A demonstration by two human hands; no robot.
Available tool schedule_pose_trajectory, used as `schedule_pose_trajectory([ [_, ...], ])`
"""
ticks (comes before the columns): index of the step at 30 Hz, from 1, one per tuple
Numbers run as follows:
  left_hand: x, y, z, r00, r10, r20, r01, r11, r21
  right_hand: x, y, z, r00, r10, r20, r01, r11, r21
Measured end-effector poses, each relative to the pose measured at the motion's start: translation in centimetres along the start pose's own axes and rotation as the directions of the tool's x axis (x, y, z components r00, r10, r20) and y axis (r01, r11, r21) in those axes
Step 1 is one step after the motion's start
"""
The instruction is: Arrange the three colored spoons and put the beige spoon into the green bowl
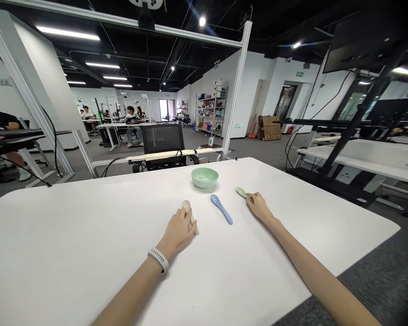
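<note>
On the white table, my left hand (179,227) closes its fingers round the handle of a cream spoon (186,206), whose bowl points away from me. My right hand (259,206) grips the handle of a green spoon (241,193) by its near part; the spoon's bowl points to the left. Between the two hands lies a blue spoon (222,210), untouched, its handle towards me. Just beyond the spoons stands an upright light green bowl (205,178). Parts of both held handles are hidden by my fingers.
The white table (71,244) has a far edge behind the bowl, with a metal frame (237,90) rising past it. A black mesh chair (163,139) stands beyond. Other people sit at desks further back, and another white table (363,156) is off to the right.
</note>
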State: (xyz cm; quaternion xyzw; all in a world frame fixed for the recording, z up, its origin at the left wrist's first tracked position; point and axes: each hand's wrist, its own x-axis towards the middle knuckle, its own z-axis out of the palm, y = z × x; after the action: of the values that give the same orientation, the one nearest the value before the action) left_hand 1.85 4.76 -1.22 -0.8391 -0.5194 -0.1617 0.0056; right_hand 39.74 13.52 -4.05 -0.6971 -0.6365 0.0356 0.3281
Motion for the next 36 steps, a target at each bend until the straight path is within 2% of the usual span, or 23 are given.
schedule_pose_trajectory([
  [26,-0.5,1.2,-1.5,0.997,-0.069,0.024,0.071,0.995,-0.068,-0.6,-1.0,-0.8,0.999,0.042,0.007,-0.042,0.998,0.04],
  [36,-0.6,1.1,-1.5,0.999,-0.051,0.015,0.052,0.997,-0.064,-0.6,-0.7,-0.6,0.999,0.032,0.017,-0.032,0.999,0.008],
])
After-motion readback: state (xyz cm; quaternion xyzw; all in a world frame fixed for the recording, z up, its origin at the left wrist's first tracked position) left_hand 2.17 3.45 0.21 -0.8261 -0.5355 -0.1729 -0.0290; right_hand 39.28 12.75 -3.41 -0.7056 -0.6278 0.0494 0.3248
